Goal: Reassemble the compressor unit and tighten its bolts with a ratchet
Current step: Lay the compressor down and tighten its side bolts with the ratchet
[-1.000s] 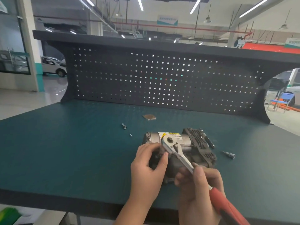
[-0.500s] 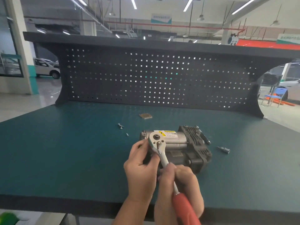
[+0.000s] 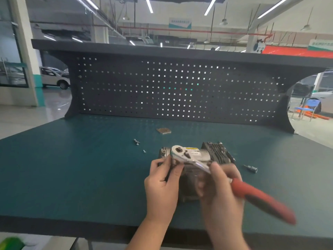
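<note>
Fingers (image 3: 219,170) of the right hand (image 3: 220,192) are curling round the steel shank of the ratchet (image 3: 189,159), just ahead of its red grip, which is now pointing out to the lower right and showing blurred; half a second ago that grip was running almost straight down toward the person, so the handle is swinging rightward about its head. The right hand is lying palm-down with its knuckles toward the camera and its wrist coming up from the bottom edge. The left hand (image 3: 162,184) is staying at the left end of the compressor unit (image 3: 203,156), its thumb and fingertips pinching the ratchet's round head from below and steadying it, much as before. The ratchet head is sitting over the left end of the silver body, beside the yellow-and-white label, and what it is seated on is hidden.

The compressor unit is lying on its side on the green bench top (image 3: 72,177), near the front middle, its black finned end pointing right. A small fitting (image 3: 250,168) is lying apart to its right. Two loose screws (image 3: 137,142) (image 3: 144,151) are resting to its left rear, and a flat square plate (image 3: 163,131) is sitting farther back, before the black pegboard (image 3: 180,91)
</note>
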Motion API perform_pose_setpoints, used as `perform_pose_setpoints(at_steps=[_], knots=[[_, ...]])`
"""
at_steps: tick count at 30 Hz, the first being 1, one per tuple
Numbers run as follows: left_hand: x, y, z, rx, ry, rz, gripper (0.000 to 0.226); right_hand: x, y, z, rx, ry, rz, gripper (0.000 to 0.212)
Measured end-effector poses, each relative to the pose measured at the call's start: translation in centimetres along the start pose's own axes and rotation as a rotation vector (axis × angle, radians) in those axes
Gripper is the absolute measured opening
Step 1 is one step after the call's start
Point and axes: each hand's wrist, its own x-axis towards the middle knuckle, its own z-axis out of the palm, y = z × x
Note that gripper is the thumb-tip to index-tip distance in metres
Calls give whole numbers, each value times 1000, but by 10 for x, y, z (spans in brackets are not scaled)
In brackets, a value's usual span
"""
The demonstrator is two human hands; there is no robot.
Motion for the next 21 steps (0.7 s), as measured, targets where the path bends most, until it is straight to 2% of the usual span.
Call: perform_pose_setpoints(at_steps=[3,5,6,9,11,13,14,16,17,19,21], knots=[[-3,-1,-2,-30,-24,-84,19,-34,27,19,-306,177,-420,14],[-4,-1,-2,3,-38,-79,24,-45,40,28,-453,172,-605,8],[-4,-1,-2,14,-38,-66,25,-47,41,31,-479,147,-640,5],[-3,1,0,20,-16,-64,23,-38,27,20,-470,34,-584,7],[-2,2,0,23,-2,-34,19,-16,10,8,-292,15,-282,17],[-1,2,-1,75,-11,18,14,9,-10,-4,48,-104,113,25],[-1,2,-1,97,-22,42,11,18,-18,-11,133,-120,208,24],[-2,2,-1,105,-23,53,11,11,-15,-8,144,-112,186,23],[-2,2,0,91,-16,38,11,-2,-8,-3,66,-103,86,24],[-4,4,0,68,-8,-27,18,-30,11,16,-242,74,-252,21],[-7,8,-3,5,-40,-112,19,-34,28,25,-415,169,-379,32]])
